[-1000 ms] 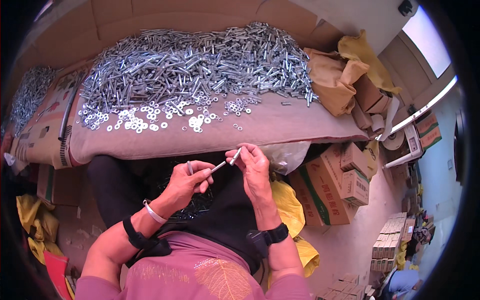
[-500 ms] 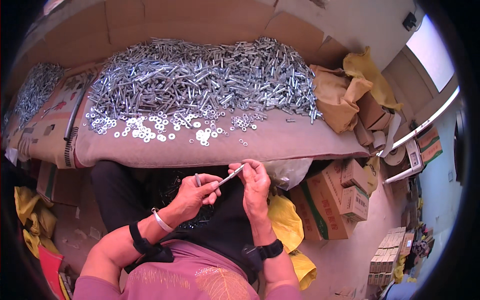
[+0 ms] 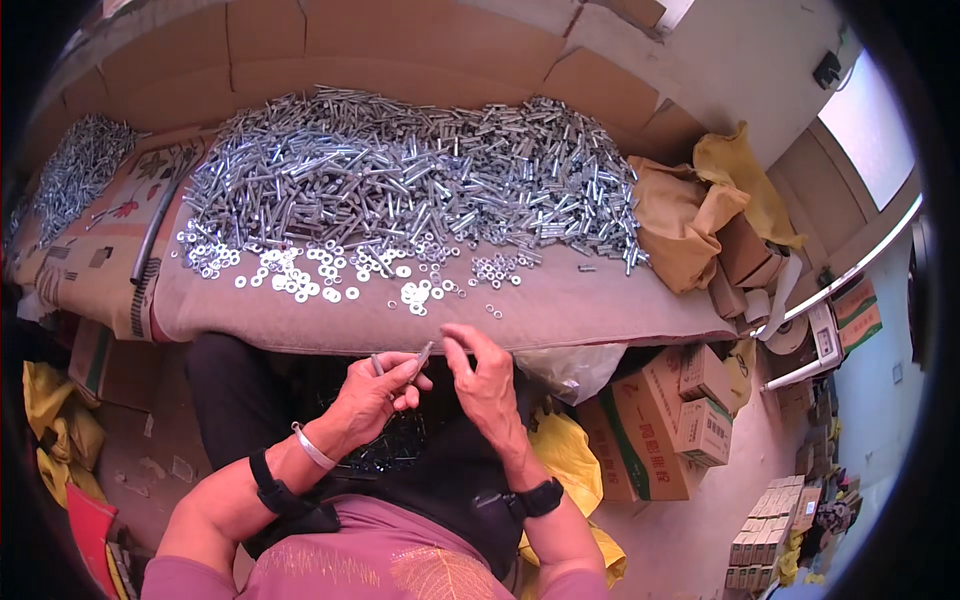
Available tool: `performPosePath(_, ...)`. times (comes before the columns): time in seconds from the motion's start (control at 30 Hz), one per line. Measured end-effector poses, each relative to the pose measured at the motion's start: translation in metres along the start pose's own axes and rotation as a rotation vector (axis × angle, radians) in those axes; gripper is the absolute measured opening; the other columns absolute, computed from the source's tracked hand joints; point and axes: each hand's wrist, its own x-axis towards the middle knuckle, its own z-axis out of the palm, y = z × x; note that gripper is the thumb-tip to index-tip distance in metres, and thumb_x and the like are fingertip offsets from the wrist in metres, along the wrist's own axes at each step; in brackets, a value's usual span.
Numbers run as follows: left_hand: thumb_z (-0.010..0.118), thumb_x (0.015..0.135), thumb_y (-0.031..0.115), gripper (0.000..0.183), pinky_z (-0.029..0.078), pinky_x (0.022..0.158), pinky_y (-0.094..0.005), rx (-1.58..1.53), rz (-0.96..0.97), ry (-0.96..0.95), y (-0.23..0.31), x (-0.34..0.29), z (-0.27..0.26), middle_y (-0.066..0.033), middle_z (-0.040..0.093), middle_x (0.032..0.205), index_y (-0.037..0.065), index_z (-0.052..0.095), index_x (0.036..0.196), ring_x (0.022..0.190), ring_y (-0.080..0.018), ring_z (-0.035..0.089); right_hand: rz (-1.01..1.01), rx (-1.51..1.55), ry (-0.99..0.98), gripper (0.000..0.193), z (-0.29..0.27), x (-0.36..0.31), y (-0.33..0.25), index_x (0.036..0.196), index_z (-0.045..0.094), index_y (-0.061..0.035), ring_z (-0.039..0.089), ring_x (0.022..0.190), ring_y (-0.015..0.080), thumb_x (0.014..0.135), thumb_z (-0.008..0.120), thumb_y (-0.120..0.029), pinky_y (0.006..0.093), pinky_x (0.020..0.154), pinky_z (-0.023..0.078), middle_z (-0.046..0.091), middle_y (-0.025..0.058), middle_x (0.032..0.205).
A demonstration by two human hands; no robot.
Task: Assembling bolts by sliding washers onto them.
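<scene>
Above my lap, my left hand (image 3: 372, 398) is closed around a slim silver anchor bolt (image 3: 424, 358), whose end sticks out past the fingertips. A second short metal piece shows between its fingers; what it is, I cannot tell. My right hand (image 3: 486, 392) is just to the right of the bolt's tip, fingers stretched out and apart, with nothing visible in it. On the cushioned seat ahead lies a heap of silver anchor bolts (image 3: 400, 180). Along its front edge are scattered flat washers (image 3: 290, 278) and a cluster of small nuts (image 3: 496, 268).
Dark metal parts (image 3: 385, 450) lie below, between my legs. A clear plastic bag (image 3: 575, 372) and cardboard boxes (image 3: 650, 430) stand right of my knees, near yellow sacks (image 3: 565, 455). Another bolt heap (image 3: 85, 175) lies far left. Brown sacking (image 3: 675, 215) borders the main heap's right.
My right hand has let go of the bolt's far end and shifted slightly left and down, its fingers opening. My left hand keeps the bolt, now more upright and less exposed. The view has tilted slightly.
</scene>
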Motion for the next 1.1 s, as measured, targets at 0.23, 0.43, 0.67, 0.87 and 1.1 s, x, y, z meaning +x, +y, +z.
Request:
performPosePath(0.23, 0.057, 0.092, 0.016, 0.022, 0.041, 0.050, -0.0184, -0.054, 0.043, 0.059, 0.013, 0.007, 0.003, -0.0126, 0.064, 0.082, -0.002, 0.057, 0.106, 0.059, -0.0104, 0.056, -0.219, -0.576, 0.129, 0.016, 0.017, 0.057, 0.042, 0.093, 0.060, -0.0045, 0.055, 0.088, 0.0290, 0.079, 0.060, -0.013, 0.0438, 0.087, 0.037, 0.059, 0.0109, 0.088)
performPosePath(0.43, 0.057, 0.092, 0.017, 0.023, 0.040, 0.049, -0.0180, -0.026, 0.082, 0.095, 0.012, 0.022, 0.009, -0.0121, 0.063, 0.078, -0.003, 0.056, 0.102, 0.057, -0.0102, 0.056, -0.320, -0.810, 0.126, 0.007, 0.028, 0.076, 0.056, 0.084, 0.059, -0.0066, 0.053, 0.088, 0.0259, 0.078, 0.058, -0.009, 0.0463, 0.091, 0.035, 0.056, 0.0088, 0.085)
performPosePath(0.67, 0.059, 0.091, 0.016, 0.021, 0.038, 0.044, -0.0178, 0.013, 0.094, 0.119, 0.000, 0.037, 0.020, -0.0116, 0.063, 0.074, -0.003, 0.057, 0.098, 0.053, -0.0107, 0.056, 0.040, -0.047, 0.072, 0.009, 0.008, 0.038, 0.028, 0.088, 0.063, -0.0019, 0.059, 0.076, 0.0293, 0.082, 0.058, -0.007, 0.0362, 0.072, 0.046, 0.063, 0.0116, 0.082)
performPosePath(0.87, 0.059, 0.090, 0.015, 0.019, 0.038, 0.043, -0.0177, 0.028, 0.071, 0.099, -0.012, 0.035, 0.028, -0.0108, 0.062, 0.073, -0.003, 0.058, 0.097, 0.052, -0.0105, 0.055, 0.213, 0.162, 0.113, 0.015, -0.004, 0.006, 0.023, 0.097, 0.063, -0.0020, 0.061, 0.078, 0.0312, 0.083, 0.057, -0.004, 0.0359, 0.067, 0.048, 0.062, 0.0139, 0.080)
performPosePath(1.1, 0.057, 0.091, 0.014, 0.017, 0.035, 0.041, -0.0164, -0.192, -0.068, 0.097, -0.001, 0.026, 0.036, -0.0078, 0.060, 0.071, -0.001, 0.056, 0.098, 0.048, -0.0066, 0.047, -0.372, -0.402, 0.131, 0.022, -0.007, 0.003, 0.013, 0.102, 0.061, -0.0004, 0.061, 0.080, 0.0317, 0.081, 0.057, 0.003, 0.0378, 0.071, 0.049, 0.063, 0.0144, 0.088)
